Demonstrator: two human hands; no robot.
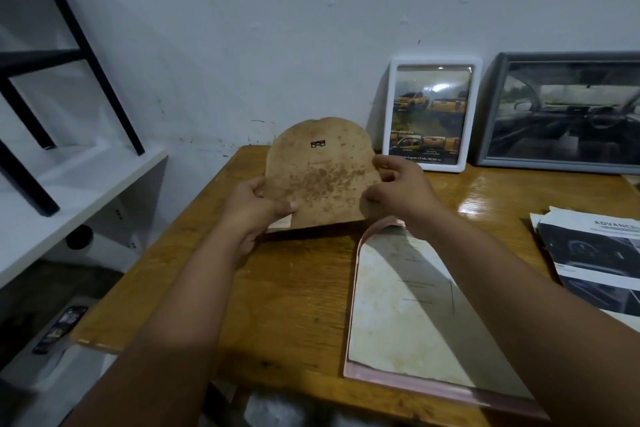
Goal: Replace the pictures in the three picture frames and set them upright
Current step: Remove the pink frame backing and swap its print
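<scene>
both hands hold a stained brown backing board (320,177) tilted up above the wooden table (294,288): the left hand (254,208) pinches its lower left edge with thumb on top, the right hand (398,194) grips its right edge with curled fingers. a pink-edged frame (415,315) lies flat just beside, and a white frame (431,114) and a grey frame (564,111) stand against the wall (277,45).
</scene>
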